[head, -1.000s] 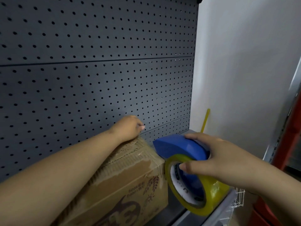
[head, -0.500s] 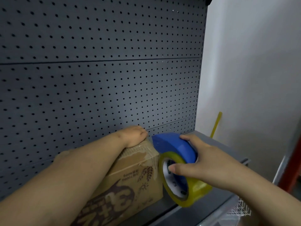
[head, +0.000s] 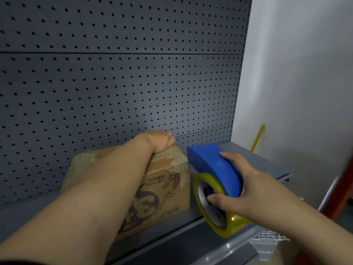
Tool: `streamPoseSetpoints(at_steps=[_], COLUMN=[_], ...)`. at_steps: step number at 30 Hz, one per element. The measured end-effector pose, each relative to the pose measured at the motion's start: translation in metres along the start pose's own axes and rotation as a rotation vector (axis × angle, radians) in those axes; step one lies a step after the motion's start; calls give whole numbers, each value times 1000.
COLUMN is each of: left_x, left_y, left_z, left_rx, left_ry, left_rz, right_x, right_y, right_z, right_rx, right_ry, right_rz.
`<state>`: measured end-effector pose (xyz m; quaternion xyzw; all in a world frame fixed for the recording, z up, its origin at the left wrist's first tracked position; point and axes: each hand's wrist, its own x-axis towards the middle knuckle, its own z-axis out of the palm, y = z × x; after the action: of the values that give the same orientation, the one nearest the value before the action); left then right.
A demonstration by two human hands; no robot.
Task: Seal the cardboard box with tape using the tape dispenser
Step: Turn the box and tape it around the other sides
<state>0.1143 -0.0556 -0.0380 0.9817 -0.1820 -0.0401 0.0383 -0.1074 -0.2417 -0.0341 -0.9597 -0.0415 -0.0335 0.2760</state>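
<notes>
A dark grey pegboard point(head: 118, 88) fills the left and middle of the view, with a grey shelf point(head: 172, 222) running along its foot. On the shelf stands the cardboard box point(head: 164, 188), its back close to the pegboard, its printed front face turned toward the camera and old, torn tape whitening its top edges. The left forearm reaches across the box from the lower left, and the left hand point(head: 158, 141) rests on the far right top corner of the box, fingers curled down behind it out of sight; whether that grip is clamped on the box edge or only pressing down, I cannot tell.

Just to the right of the box, apart from its side by a narrow gap, is the tape dispenser point(head: 215, 169), a blue hood over a yellow roll of tape point(head: 229, 224). Its pointed blue nose sits near the box's top right corner, just below the level of the left hand. The right hand point(head: 246, 188) holds the dispenser with its grip closed on it: fingers over the blue hood, thumb lying across the open side of the roll.

Further right a pale wall point(head: 298, 73) rises behind the shelf end, with a thin yellow stick point(head: 258, 137) leaning against it. At the lower right corner a white wire basket point(head: 271, 237) shows below the shelf.
</notes>
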Motion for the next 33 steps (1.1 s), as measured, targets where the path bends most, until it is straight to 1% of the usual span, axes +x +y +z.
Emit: streamPoseSetpoints(at_steps=[5,9,16,19,22,24,26,29,31,33], left_x=[-1,-2,0,-7,-21,-28,-38,-59,-74,-85], left_y=[-2,-3,-4,0,11,18,22,23,22,21], left_z=[-1,-2,-3,-7,-10,-10,-11,-14,-13,-8], left_rx=[20,36,127,245,327,311,268,86,-45,-55], left_ry=[1,-23,-20,114,265,287,237,89,0,-42], left_rz=[24,32,13,-15,41,58,19,-59,-57,-34], right_x=[-29,-52,-57,-50,-41,-36,-32,-23,-16,-11], right_y=[-3,-6,-10,-10,-8,-4,-1,5,6,7], right_z=[0,2,16,19,21,18,12,6,6,10], right_rx=[-107,-142,-225,-238,-264,-226,-152,-103,-52,-12], right_ry=[-22,-36,-25,-39,-65,-87,-99,-89,-83,-85], right_rz=[30,85,61,46,46,53,61,47,47,52])
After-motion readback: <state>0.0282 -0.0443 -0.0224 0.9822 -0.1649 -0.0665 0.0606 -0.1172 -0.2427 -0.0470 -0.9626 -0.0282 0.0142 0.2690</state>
